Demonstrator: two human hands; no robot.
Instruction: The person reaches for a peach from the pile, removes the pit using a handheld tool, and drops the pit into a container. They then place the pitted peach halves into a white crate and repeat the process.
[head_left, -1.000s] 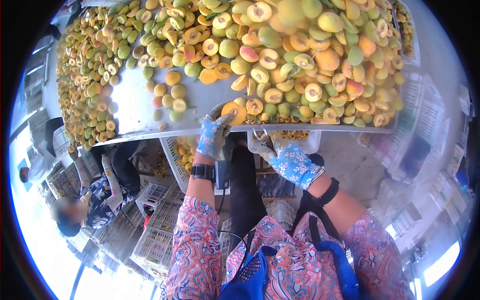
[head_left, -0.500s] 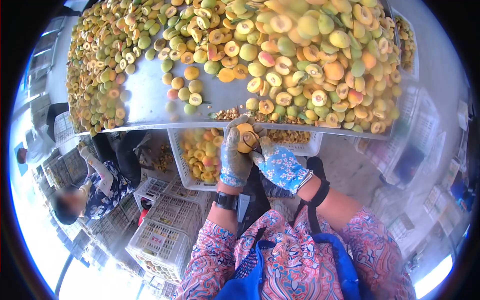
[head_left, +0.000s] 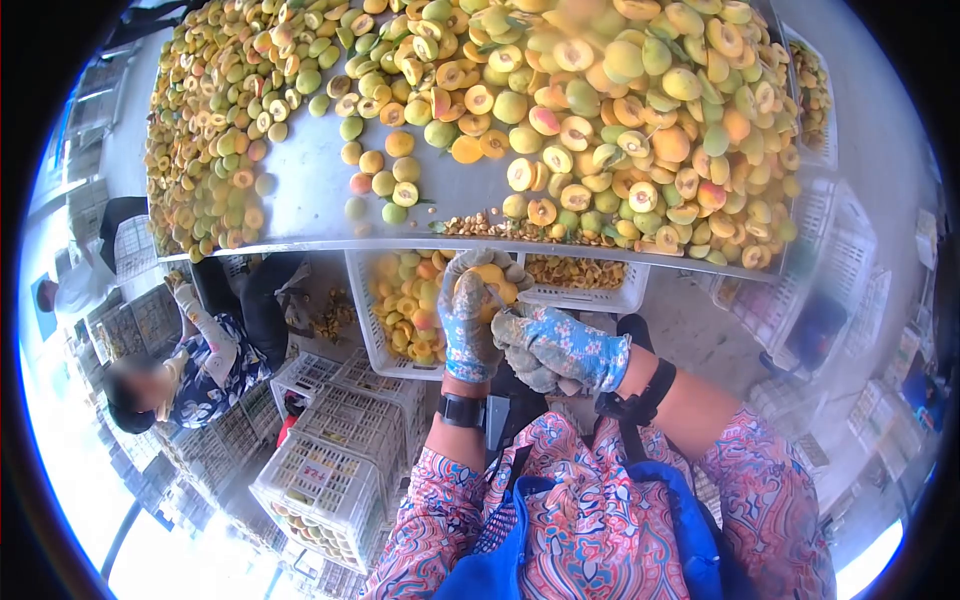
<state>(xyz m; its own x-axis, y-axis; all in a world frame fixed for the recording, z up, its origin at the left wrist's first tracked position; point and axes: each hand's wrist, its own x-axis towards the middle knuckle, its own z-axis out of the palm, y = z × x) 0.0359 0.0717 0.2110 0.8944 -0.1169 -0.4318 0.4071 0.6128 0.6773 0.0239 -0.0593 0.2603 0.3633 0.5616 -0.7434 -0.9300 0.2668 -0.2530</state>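
My left hand [head_left: 468, 325], in a soiled blue flowered glove, is closed around a yellow peach half [head_left: 490, 277] just in front of the table edge. My right hand [head_left: 555, 347], gloved the same way, is curled shut slightly lower and to the right. From its fingers a thin looped tool reaches toward the fruit; most of it is hidden by the glove. Below the hands stands a white crate [head_left: 372, 335] holding yellow peach halves. Beyond them, loose pits [head_left: 475, 226] lie along the metal table's [head_left: 310, 190] near edge.
Cut and whole peaches [head_left: 640, 130] are heaped over the table. Another heap [head_left: 215, 150] lies at its left. Stacked white crates [head_left: 325, 460] stand at lower left, near a seated person [head_left: 215, 385]. More crates [head_left: 815, 270] are on the right.
My right hand has drawn back from the fruit, down and to the right, and has turned with its fingers curled. The left hand still holds the peach half. The view has shifted slightly.
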